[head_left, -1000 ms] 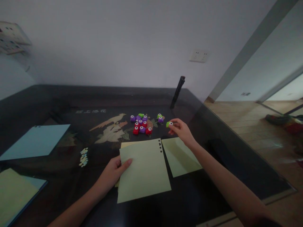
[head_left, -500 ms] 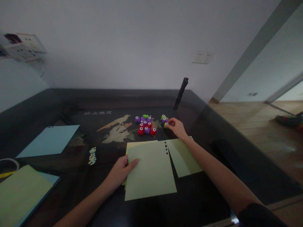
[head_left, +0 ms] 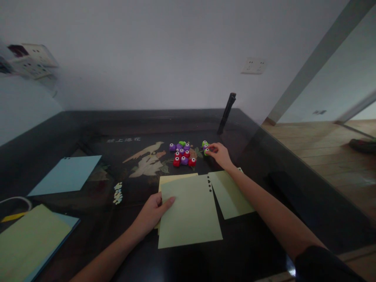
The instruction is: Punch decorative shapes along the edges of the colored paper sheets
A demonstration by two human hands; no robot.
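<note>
My left hand [head_left: 154, 210] pinches the left edge of a pale green paper sheet [head_left: 190, 217], thumb on top. A short row of small dark star and heart shapes, seemingly cut-outs, runs down the sheet's upper right edge. My right hand [head_left: 219, 153] reaches past the sheet, its fingers closed on a small green craft punch [head_left: 206, 151]. Just behind that one sit a purple punch and another green punch [head_left: 205, 143]. To their left lies a cluster of red, purple and green punches [head_left: 184, 152], each with a round white-and-dark top.
Another pale green sheet [head_left: 230, 196] lies under my right forearm. Small punched paper bits [head_left: 118, 193] are heaped on the dark table [head_left: 117, 243]. A blue sheet [head_left: 66, 175] and stacked papers [head_left: 32, 235] lie left. An upright black post [head_left: 226, 113] stands at the back.
The whole view has shifted slightly, so things appear a little further right. My left hand still holds the sheet and my right hand stays at the green punch.
</note>
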